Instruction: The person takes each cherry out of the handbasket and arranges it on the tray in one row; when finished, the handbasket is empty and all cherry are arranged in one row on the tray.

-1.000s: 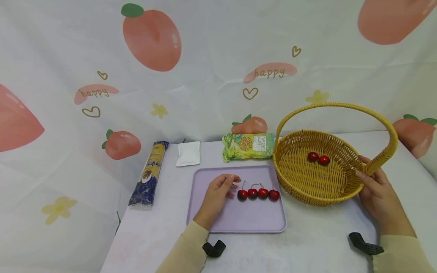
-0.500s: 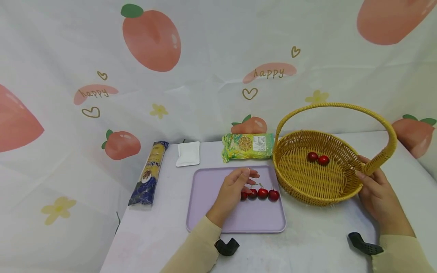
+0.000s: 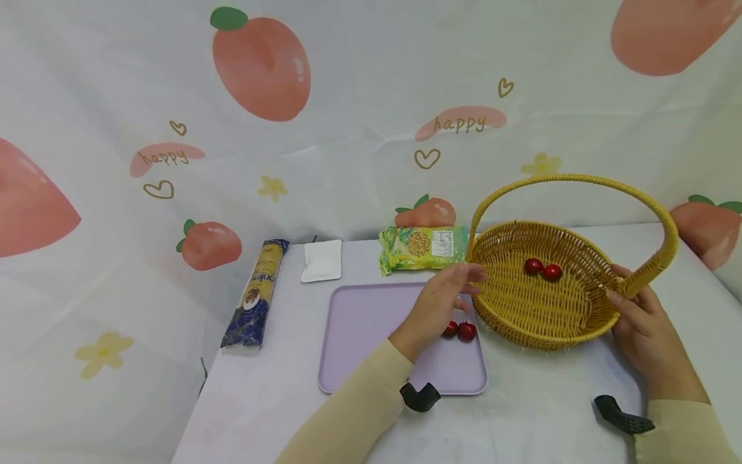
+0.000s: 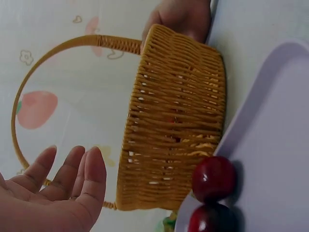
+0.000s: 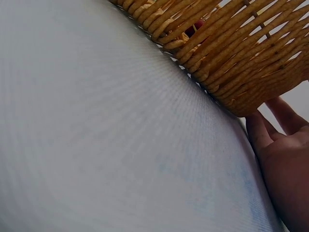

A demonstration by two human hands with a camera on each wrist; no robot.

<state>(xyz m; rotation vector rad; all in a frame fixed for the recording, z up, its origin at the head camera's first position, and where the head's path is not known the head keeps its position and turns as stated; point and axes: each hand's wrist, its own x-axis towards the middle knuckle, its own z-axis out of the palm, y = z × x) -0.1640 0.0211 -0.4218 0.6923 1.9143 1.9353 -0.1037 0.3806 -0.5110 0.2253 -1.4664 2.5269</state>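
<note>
A yellow wicker basket (image 3: 539, 309) with a tall handle holds two red cherries (image 3: 542, 270). My right hand (image 3: 652, 341) grips its right rim near the base of the handle; in the right wrist view the fingers (image 5: 260, 130) touch the wicker. My left hand (image 3: 435, 309) is over the right part of the purple tray (image 3: 359, 335), fingertips near the basket's left rim. Its fingers are spread and loosely bent, with nothing held, as the left wrist view of the hand (image 4: 63, 193) shows. Two cherries (image 3: 466, 332) show on the tray beside it; the hand hides the spot left of them.
A green and yellow packet (image 3: 422, 249) lies behind the tray. A white sachet (image 3: 322, 261) is to its left, and a blue and yellow packet (image 3: 255, 293) lies at the far left of the table. A printed cloth hangs behind.
My left hand has moved right and slightly back across the tray to the basket's left rim, now covering some cherries. My right hand has kept its grip on the basket.
</note>
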